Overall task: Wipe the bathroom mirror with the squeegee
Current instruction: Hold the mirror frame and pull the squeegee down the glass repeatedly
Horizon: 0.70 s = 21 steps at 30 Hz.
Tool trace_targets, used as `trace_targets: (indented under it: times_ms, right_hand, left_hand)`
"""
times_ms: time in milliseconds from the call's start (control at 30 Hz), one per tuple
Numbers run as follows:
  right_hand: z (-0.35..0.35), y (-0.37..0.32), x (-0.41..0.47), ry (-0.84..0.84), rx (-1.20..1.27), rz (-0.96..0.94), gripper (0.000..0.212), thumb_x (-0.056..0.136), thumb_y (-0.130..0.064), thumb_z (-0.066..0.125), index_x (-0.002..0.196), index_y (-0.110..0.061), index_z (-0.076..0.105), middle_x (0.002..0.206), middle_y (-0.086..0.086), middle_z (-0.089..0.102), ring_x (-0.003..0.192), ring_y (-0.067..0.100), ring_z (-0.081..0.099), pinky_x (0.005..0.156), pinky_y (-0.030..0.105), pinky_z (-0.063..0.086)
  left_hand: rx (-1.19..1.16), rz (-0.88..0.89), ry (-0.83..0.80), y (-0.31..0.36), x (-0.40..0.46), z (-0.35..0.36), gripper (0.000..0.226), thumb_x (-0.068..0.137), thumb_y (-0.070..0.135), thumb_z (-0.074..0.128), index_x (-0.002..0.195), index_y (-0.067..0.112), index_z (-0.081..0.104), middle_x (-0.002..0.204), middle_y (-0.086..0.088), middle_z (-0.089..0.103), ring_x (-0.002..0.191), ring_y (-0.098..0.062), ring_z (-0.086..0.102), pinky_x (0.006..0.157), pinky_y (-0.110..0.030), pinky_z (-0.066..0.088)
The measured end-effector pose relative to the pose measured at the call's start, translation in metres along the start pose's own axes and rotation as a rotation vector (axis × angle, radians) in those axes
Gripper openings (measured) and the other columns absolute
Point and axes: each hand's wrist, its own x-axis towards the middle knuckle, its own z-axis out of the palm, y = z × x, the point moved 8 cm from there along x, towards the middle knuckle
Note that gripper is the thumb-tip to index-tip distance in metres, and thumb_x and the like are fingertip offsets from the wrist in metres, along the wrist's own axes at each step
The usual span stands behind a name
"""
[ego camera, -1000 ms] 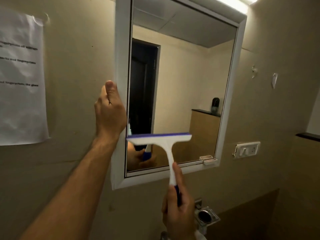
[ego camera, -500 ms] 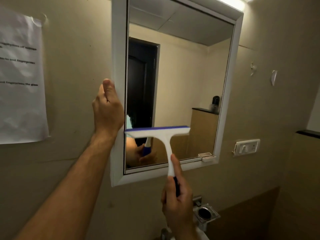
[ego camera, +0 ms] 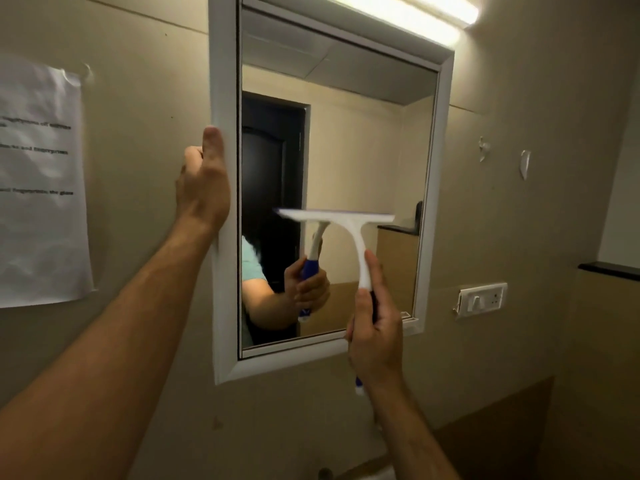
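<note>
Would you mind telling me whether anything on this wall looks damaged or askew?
Yes: the switch plate right of the mirror sits tilted, its left edge seemingly lifting off the wall. The paper on the left is wrinkled.

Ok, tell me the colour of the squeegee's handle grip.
Blue, below a white neck on the squeegee; the head view shows it best in the mirror reflection.

The white-framed rectangular wall mirror (ego camera: 346, 150) hangs on the wall with a long tube light (ego camera: 415, 12) above its top edge. A printed paper sheet (ego camera: 41, 188) is stuck to the wall left of it, and a white wall switch plate (ego camera: 481, 299) sits to its lower right. The left hand (ego camera: 202, 188) is on the mirror's left frame edge. The right hand (ego camera: 375, 327), before the lower right corner, holds the white-and-blue plastic squeegee (ego camera: 346, 230), its blade across the lower glass.
</note>
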Motion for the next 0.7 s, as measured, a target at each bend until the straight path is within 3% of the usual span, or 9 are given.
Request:
trace_targets:
  times_ms: [67, 133, 233, 300, 367, 433, 533, 633, 700]
  right_hand:
    - [-0.006, 0.017, -0.02, -0.003, -0.061, 0.0, 0.047, 0.103, -0.027, 0.035, 0.142, -0.054, 0.033, 0.073, 0.01, 0.054, 0.05, 0.017, 0.04, 0.044, 0.038, 0.04]
    - [-0.012, 0.034, -0.043, -0.014, -0.095, 0.028, 0.047, 0.101, -0.03, 0.036, 0.138, -0.059, 0.034, 0.076, 0.016, 0.054, 0.046, 0.018, 0.041, 0.042, 0.042, 0.04]
    - [-0.022, 0.035, -0.038, -0.038, -0.112, 0.049, 0.049, 0.094, -0.036, 0.043, 0.135, -0.062, 0.036, 0.068, 0.007, 0.054, 0.051, 0.02, 0.047, 0.045, 0.038, 0.045]
    - [-0.03, 0.013, -0.001, 0.006, -0.104, 0.004, 0.055, 0.093, -0.032, 0.053, 0.14, -0.057, 0.035, 0.101, -0.004, 0.06, 0.073, 0.016, 0.061, 0.063, 0.029, 0.056]
    - [-0.039, -0.021, 0.051, 0.095, -0.173, -0.102, 0.067, 0.092, -0.018, 0.06, 0.144, -0.049, 0.033, 0.136, -0.012, 0.05, 0.101, 0.007, 0.062, 0.083, 0.03, 0.059]
    - [-0.045, -0.056, 0.105, 0.175, -0.242, -0.192, 0.068, 0.092, -0.013, 0.06, 0.147, -0.041, 0.032, 0.14, -0.008, 0.049, 0.094, 0.0, 0.062, 0.083, 0.026, 0.058]
    - [-0.051, -0.097, 0.168, 0.246, -0.235, -0.265, 0.058, 0.097, -0.024, 0.054, 0.149, -0.036, 0.031, 0.131, -0.009, 0.056, 0.076, 0.005, 0.06, 0.075, 0.021, 0.058]
    - [-0.053, -0.112, 0.202, 0.221, -0.238, -0.303, 0.055, 0.098, -0.031, 0.049, 0.149, -0.036, 0.031, 0.134, 0.004, 0.057, 0.084, 0.006, 0.056, 0.075, 0.023, 0.056]
    - [-0.052, -0.108, 0.206, 0.19, -0.289, -0.326, 0.055, 0.099, -0.028, 0.048, 0.15, -0.035, 0.03, 0.133, 0.009, 0.057, 0.078, 0.001, 0.055, 0.068, 0.015, 0.053]
  left_hand:
    - [0.007, 0.011, 0.009, 0.01, 0.012, 0.001, 0.048, 0.1, 0.056, 0.019, 0.116, 0.02, 0.046, 0.09, 0.008, 0.046, 0.079, -0.008, 0.044, 0.069, -0.023, 0.032]
    - [0.002, 0.027, 0.018, 0.021, 0.022, 0.002, 0.056, 0.099, 0.058, 0.02, 0.124, 0.016, 0.047, 0.104, 0.0, 0.049, 0.091, -0.015, 0.045, 0.078, -0.028, 0.032]
    - [-0.015, 0.008, 0.041, 0.032, 0.031, 0.006, 0.06, 0.098, 0.059, 0.021, 0.125, 0.013, 0.048, 0.108, -0.002, 0.048, 0.095, -0.016, 0.045, 0.079, -0.03, 0.032]
    - [0.007, 0.015, 0.075, 0.033, 0.032, 0.006, 0.061, 0.097, 0.062, 0.02, 0.116, 0.014, 0.051, 0.101, -0.004, 0.051, 0.091, -0.017, 0.048, 0.076, -0.032, 0.034]
    - [0.025, 0.046, 0.089, 0.033, 0.032, 0.006, 0.064, 0.096, 0.064, 0.018, 0.11, 0.012, 0.052, 0.096, -0.007, 0.053, 0.087, -0.019, 0.051, 0.072, -0.033, 0.037]
    - [0.042, 0.057, 0.089, 0.033, 0.032, 0.005, 0.064, 0.097, 0.063, 0.017, 0.11, 0.01, 0.052, 0.095, -0.008, 0.052, 0.086, -0.021, 0.051, 0.072, -0.033, 0.035]
    - [0.049, 0.083, 0.088, 0.033, 0.035, 0.005, 0.068, 0.096, 0.064, 0.016, 0.11, 0.008, 0.053, 0.094, -0.01, 0.053, 0.084, -0.022, 0.051, 0.068, -0.033, 0.035]
    - [0.043, 0.097, 0.089, 0.031, 0.036, 0.006, 0.07, 0.095, 0.065, 0.015, 0.106, 0.007, 0.053, 0.085, -0.008, 0.053, 0.069, -0.016, 0.047, 0.054, -0.029, 0.031]
    - [0.043, 0.09, 0.093, 0.031, 0.035, 0.005, 0.061, 0.097, 0.062, 0.016, 0.102, 0.011, 0.05, 0.077, -0.002, 0.048, 0.064, -0.01, 0.043, 0.052, -0.026, 0.028]
